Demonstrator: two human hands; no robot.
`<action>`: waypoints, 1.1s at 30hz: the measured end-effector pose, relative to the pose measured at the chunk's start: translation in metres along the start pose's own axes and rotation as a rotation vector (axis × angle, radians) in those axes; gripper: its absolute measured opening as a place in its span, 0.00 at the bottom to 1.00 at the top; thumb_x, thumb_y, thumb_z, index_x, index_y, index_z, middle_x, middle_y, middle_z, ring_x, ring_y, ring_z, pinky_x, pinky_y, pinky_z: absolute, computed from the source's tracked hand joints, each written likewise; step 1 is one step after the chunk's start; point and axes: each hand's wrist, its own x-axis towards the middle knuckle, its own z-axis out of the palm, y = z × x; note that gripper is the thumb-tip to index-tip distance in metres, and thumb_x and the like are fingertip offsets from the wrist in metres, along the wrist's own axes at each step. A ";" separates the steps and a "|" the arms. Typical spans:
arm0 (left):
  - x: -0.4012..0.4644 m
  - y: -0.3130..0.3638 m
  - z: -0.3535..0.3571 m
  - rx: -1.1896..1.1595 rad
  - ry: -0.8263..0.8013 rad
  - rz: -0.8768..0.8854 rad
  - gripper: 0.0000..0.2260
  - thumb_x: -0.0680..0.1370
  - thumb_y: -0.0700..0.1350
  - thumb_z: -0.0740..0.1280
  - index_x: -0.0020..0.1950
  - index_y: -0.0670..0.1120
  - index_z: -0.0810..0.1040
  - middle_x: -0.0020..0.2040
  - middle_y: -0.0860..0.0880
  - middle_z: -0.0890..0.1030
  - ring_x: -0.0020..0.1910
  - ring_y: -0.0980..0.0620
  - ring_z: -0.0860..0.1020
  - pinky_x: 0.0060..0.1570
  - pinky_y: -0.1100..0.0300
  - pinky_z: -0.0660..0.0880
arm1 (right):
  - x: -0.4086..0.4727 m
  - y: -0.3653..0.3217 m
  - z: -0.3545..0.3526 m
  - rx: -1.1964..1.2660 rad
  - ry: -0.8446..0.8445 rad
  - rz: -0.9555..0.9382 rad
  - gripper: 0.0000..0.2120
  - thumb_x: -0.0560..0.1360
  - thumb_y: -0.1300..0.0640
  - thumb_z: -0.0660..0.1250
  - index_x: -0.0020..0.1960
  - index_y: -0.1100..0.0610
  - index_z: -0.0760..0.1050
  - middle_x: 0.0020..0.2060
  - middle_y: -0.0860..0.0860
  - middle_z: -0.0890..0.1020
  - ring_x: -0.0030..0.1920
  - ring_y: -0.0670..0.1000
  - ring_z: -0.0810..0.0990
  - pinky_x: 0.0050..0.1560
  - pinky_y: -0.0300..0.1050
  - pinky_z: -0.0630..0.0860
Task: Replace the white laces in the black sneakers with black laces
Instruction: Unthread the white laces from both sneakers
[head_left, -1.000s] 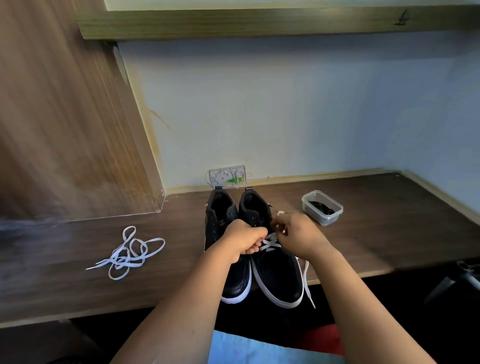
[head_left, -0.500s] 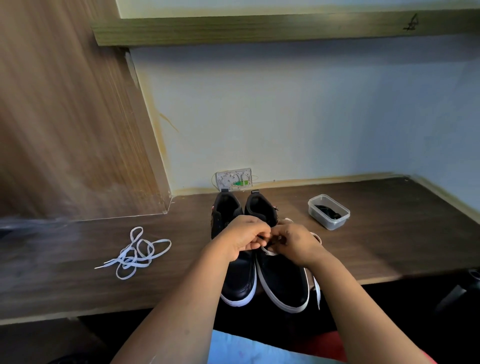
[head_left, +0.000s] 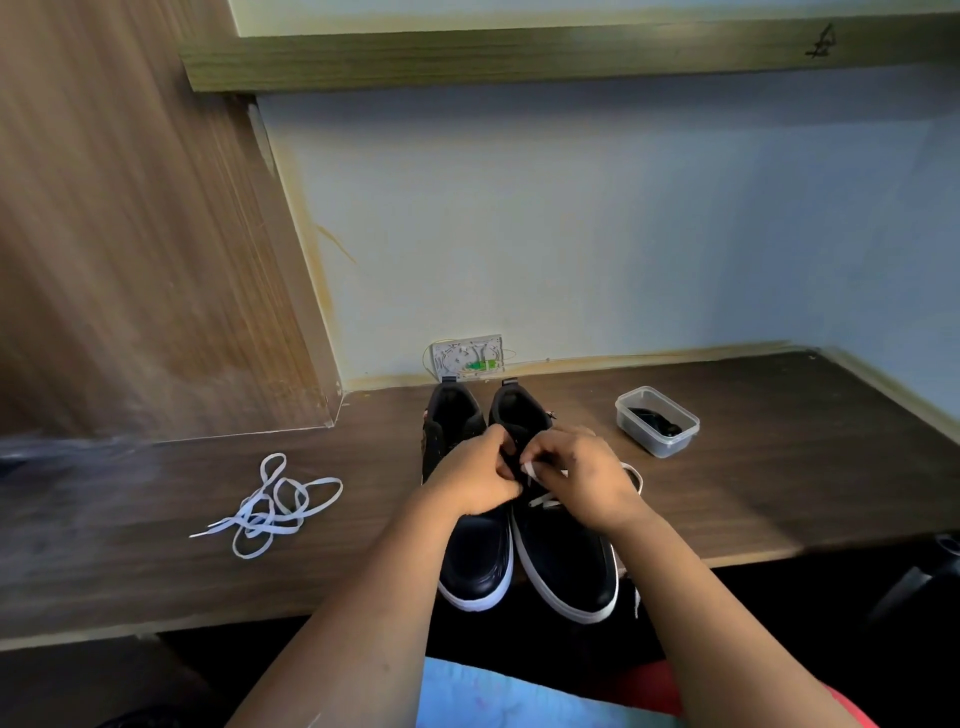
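2 black sneakers (head_left: 519, 530), 1 loose white lace (head_left: 270, 506), L hand (head_left: 475, 478) & R hand (head_left: 582, 478) pinching laced-in white lace (head_left: 540, 500), 1 tub (head_left: 657, 421)

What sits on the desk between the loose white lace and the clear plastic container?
In the head view: the pair of black sneakers, both hands working on the right one.

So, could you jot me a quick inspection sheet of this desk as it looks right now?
Surface: dark wooden desk, shoes at its front edge.
Job's things: left sneaker unlaced; right sneaker partly laced with a white lace; removed white lace loose at left; clear tub with dark contents.
Clutter: nothing seen.
Hands: left hand and right hand at the right sneaker's lacing.
Cables: thin wires at wall socket.
Surroundings: pale wall, wood panel, shelf.
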 end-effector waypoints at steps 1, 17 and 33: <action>0.000 0.000 0.002 0.004 -0.026 0.044 0.15 0.71 0.45 0.74 0.53 0.50 0.71 0.45 0.53 0.80 0.40 0.55 0.77 0.44 0.57 0.75 | 0.000 -0.001 -0.003 0.055 0.021 0.020 0.10 0.71 0.64 0.69 0.44 0.49 0.81 0.39 0.42 0.80 0.43 0.44 0.77 0.45 0.40 0.71; -0.009 0.022 -0.016 -0.228 0.453 0.383 0.05 0.69 0.46 0.77 0.41 0.53 0.83 0.33 0.61 0.80 0.31 0.62 0.78 0.34 0.67 0.74 | -0.005 0.008 -0.004 0.156 -0.052 0.160 0.19 0.73 0.65 0.70 0.36 0.41 0.73 0.34 0.42 0.76 0.35 0.35 0.74 0.38 0.29 0.67; -0.008 0.012 -0.015 -0.218 0.232 0.238 0.04 0.75 0.46 0.72 0.42 0.56 0.82 0.35 0.59 0.78 0.31 0.64 0.72 0.35 0.70 0.67 | 0.003 0.001 -0.017 0.474 0.108 0.185 0.10 0.76 0.61 0.69 0.53 0.48 0.81 0.43 0.49 0.83 0.43 0.50 0.81 0.46 0.44 0.78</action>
